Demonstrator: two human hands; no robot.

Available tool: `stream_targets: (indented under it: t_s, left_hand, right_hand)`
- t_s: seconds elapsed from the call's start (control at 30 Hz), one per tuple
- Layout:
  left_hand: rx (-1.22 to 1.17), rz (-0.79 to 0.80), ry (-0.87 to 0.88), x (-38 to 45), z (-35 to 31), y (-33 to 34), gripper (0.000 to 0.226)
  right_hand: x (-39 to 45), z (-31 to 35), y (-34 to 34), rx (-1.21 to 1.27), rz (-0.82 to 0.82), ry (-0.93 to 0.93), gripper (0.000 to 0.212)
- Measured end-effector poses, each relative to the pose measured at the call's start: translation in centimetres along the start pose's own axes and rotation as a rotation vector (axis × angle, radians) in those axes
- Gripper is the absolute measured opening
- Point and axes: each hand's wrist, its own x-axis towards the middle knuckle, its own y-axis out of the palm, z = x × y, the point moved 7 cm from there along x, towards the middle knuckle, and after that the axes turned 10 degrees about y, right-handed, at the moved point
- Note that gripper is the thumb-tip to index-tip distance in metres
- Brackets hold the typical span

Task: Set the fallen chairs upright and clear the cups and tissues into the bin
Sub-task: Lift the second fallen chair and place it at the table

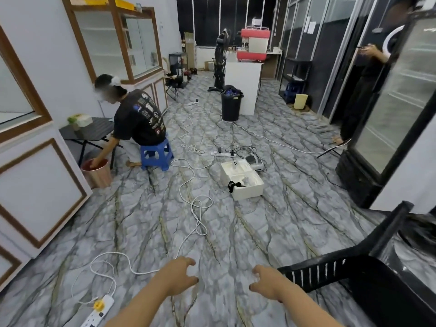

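Head view: we see our left hand (180, 277) and right hand (266, 283) loosely spread, holding nothing, above the floor (236, 232); the black chair (354, 272) lies tipped just beside our right hand.

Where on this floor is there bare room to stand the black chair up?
Bare floor lies ahead of both hands, left hand and right hand, between the white cable on the left and the fallen black chair on the right. Beyond that it is crowded: the open white box, a power strip and tangled cords.
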Motion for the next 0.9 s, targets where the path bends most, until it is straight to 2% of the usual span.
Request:
stream_targets:
  t_s: [0.2, 0.5, 0.9]
  left_hand:
    - [0.031, 0.065, 0.076, 8.2, 0.6, -4.2, 0.058]
    - [0.043, 0.138, 0.14, 19.6, -1.2, -8.2, 0.055]
    - [0.1, 0.186, 0.214, 40.4, -10.0, -15.5, 0.058]
  right_hand:
    - [5.3, 2.0, -4.1, 0.053, 0.003, 0.066, 0.059]
    - [13.4, 0.4, -10.6, 0.129, -0.02, 0.159, 0.059]
    - [26.4, -4.4, -27.6, 0.244, -0.093, 0.229, 0.058]
